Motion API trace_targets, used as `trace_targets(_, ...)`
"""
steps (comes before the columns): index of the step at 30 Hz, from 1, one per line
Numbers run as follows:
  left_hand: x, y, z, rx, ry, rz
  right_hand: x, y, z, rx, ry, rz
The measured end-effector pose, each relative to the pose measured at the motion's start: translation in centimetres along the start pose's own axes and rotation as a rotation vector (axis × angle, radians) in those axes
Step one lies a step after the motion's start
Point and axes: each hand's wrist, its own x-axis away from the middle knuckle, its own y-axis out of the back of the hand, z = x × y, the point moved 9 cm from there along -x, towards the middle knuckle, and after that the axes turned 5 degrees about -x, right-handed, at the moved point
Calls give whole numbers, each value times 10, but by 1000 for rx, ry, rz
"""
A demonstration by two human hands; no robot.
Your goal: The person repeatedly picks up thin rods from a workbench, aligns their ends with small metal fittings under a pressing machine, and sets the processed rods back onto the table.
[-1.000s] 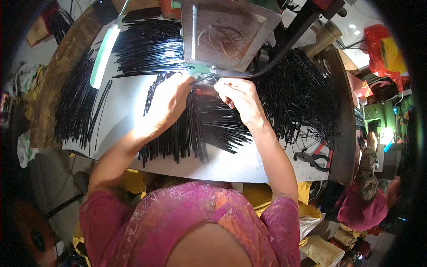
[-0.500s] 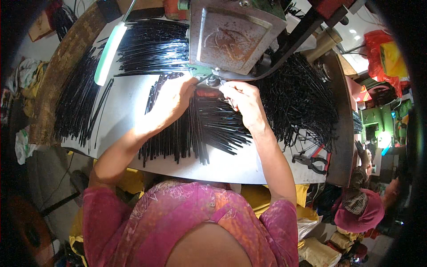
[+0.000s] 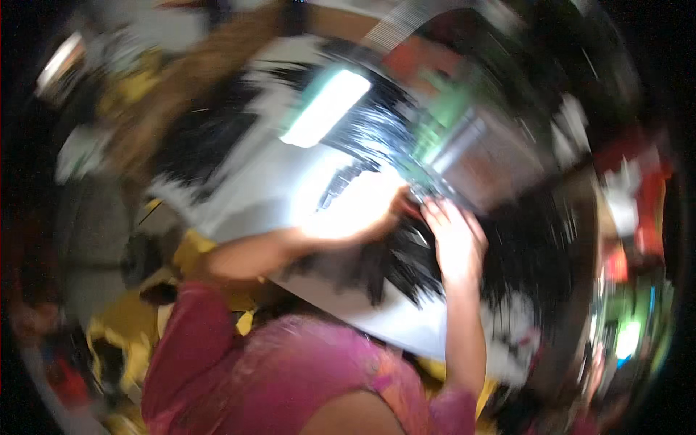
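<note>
The view is smeared by motion. My left hand (image 3: 370,205) is washed out by bright light and reaches to the foot of a green and grey machine (image 3: 496,159); its fingertips are too blurred to read. Close by on the right, my right hand (image 3: 458,239) has its fingers stretched out and slightly apart beside the machine's working point. Nothing shows clearly in it. Thin black rods (image 3: 370,272) lie fanned out below and between my hands. A small reddish part (image 3: 412,209) sits between the fingertips, its kind unclear.
A lit lamp (image 3: 328,109) hangs over the white tabletop (image 3: 225,206). More black rods (image 3: 203,141) lie at the left, and a dark heap (image 3: 536,239) at the right. A brown curved rim (image 3: 192,80) bounds the table. Yellow cloth or sacking (image 3: 130,326) is below left.
My view has swung, so the whole scene appears tilted and shifted right. My right hand's fingers have gone from a pinch to stretched out. The left hand stays near the machine.
</note>
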Motion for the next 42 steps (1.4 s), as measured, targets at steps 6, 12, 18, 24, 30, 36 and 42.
trace_targets(6,-3,7,-12,400,0,-205,26,3,-18,-306,-432,-231)
trace_targets(12,3,-10,11,829,60,-187,22,-15,-16,-394,-321,-60)
trace_targets(18,-12,-14,26,667,-140,-333,20,-20,10,134,-115,-92)
trace_targets(24,-33,-37,57,422,25,-208,27,-37,34,356,90,63)
trace_targets(30,-38,-35,79,601,54,-332,35,-28,10,-172,-404,18)
trace_targets(36,-32,-13,79,476,-129,-590,47,-43,24,92,-414,176)
trace_targets(42,12,17,41,195,-185,-734,47,-84,50,590,-111,443)
